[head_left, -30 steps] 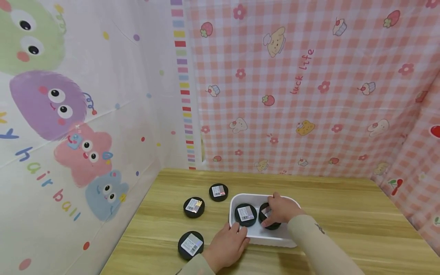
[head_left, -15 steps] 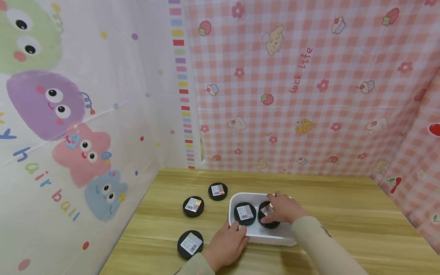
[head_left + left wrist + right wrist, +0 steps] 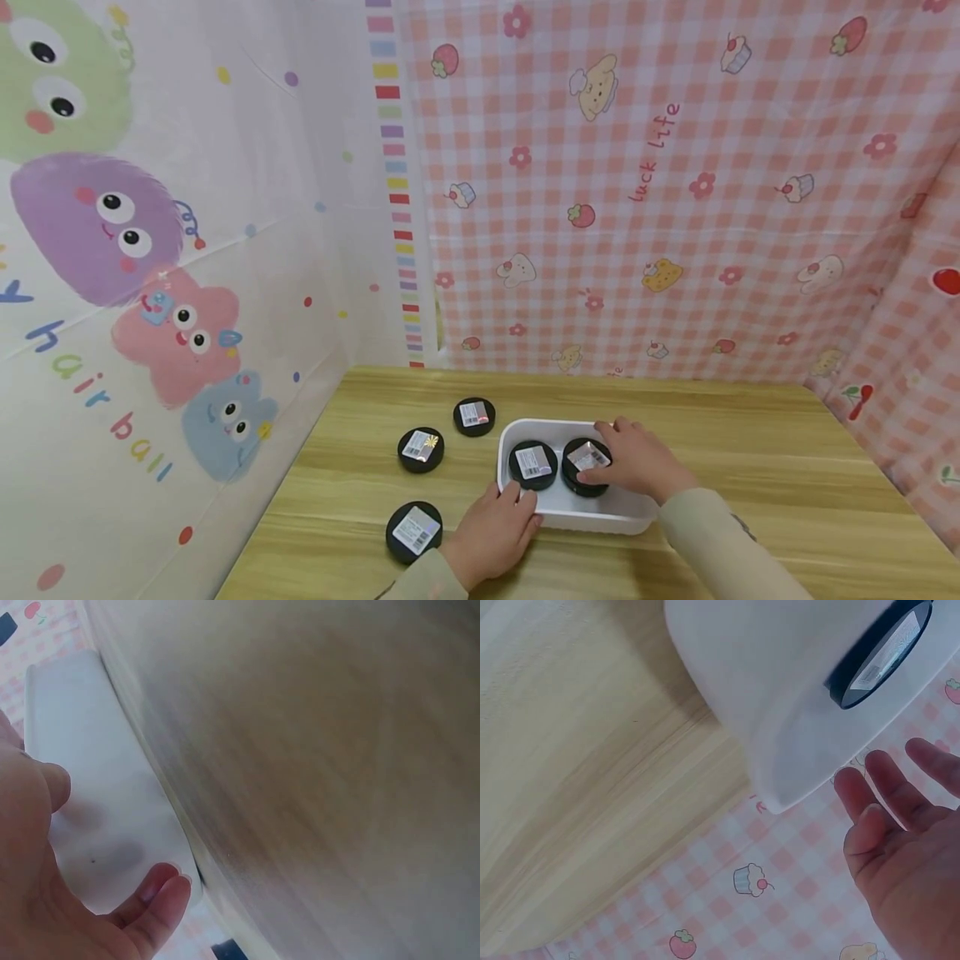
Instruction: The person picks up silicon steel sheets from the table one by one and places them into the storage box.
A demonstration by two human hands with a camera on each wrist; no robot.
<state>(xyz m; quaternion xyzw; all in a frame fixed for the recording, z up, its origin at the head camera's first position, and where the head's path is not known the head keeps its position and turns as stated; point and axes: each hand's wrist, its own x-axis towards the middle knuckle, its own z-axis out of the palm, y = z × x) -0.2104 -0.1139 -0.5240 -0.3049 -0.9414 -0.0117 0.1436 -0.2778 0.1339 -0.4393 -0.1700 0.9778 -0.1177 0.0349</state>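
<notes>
A white plastic tray (image 3: 592, 522) stands on the table with black round flat containers inside, each with a silvery label on top. My left hand (image 3: 491, 537) grips its near left corner, fingers over the rim and thumb along the front wall (image 3: 105, 772). Inside, one container (image 3: 533, 464) sits at the left. Beside it, the right container (image 3: 587, 456) looks thicker, with another black edge showing below its top. Over the tray's right end is my right hand (image 3: 633, 458); in the right wrist view its loosely bent fingers (image 3: 889, 780) are apart from the black container (image 3: 885, 656).
Left of the tray, three more black containers lie on the wooden table (image 3: 750, 467): one at the back (image 3: 474, 416), one in the middle (image 3: 421, 449) and one near my left wrist (image 3: 414, 532). Patterned cloth walls (image 3: 637, 250) border the table behind and at the sides.
My right hand has let go of the right container in the tray and drawn back to the right, uncovering more of its label. The left hand has stayed at the tray's corner.
</notes>
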